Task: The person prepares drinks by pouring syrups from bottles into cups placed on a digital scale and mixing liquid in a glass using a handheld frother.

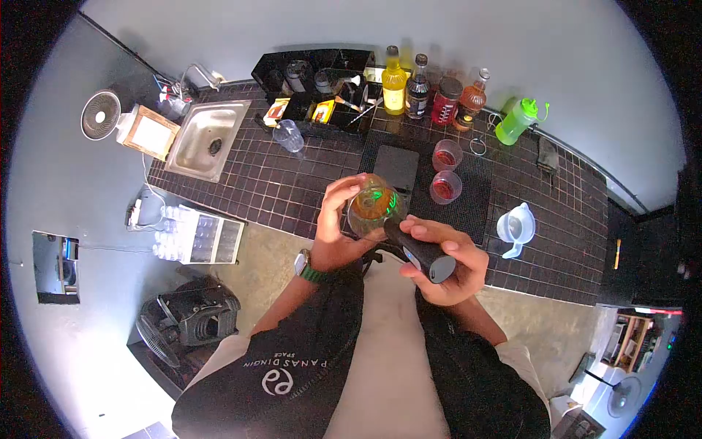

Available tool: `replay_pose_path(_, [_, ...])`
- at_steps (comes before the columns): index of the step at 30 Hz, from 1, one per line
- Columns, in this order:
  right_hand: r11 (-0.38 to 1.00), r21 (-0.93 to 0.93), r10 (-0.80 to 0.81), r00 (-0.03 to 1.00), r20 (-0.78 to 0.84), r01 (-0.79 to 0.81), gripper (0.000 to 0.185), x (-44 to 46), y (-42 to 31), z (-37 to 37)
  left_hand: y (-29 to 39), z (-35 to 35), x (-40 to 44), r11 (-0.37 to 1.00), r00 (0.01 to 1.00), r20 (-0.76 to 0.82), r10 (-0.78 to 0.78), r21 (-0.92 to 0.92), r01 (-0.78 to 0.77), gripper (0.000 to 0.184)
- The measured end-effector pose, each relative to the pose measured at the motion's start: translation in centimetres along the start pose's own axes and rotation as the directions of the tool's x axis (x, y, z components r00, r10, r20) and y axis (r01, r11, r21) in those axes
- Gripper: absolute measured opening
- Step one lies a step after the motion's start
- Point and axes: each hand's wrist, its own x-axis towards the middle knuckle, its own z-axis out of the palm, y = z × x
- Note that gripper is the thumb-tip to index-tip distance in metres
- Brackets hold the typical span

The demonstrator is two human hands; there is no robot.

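Note:
My left hand (335, 219) is wrapped round the side of a clear glass (360, 217) with orange-brown liquid and green marks showing in it. In my right hand (455, 265) is a black handheld frother (413, 246), its thick handle slanting down to the right. The frother's narrow end meets the glass; its tip cannot be made out. Both hands are just off the counter's front edge. Behind them on the counter lies a flat black scale-like slab (395, 167). Two clear cups with red contents, a rear cup (447, 155) and a front cup (445, 187), stand on a black mat (475, 208).
Bottles, including a yellow one (394, 91), line the wall beside a black organizer (314, 128). A green squeeze bottle (516, 123) and white pitcher (516, 225) are to the right. An overturned-looking clear cup (289, 137) and a sink (208, 139) are left.

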Motion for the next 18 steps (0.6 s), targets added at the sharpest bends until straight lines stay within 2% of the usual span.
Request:
replay_pose_path(15, [0.997,0.082,0.013,0.997,-0.073,-0.007,0.072,-0.41,0.21,-0.02,0.15,0.16,-0.09,0.998,1.000,0.010,0.023,0.057,-0.024,0.085])
replay_pose_path(18, [1.000,0.025,0.000,1.000,0.000,-0.001,0.069,-0.35,0.01,-0.32,0.34,0.29,-0.33,0.998,1.000,0.005,-0.013,0.059,0.013,0.084])
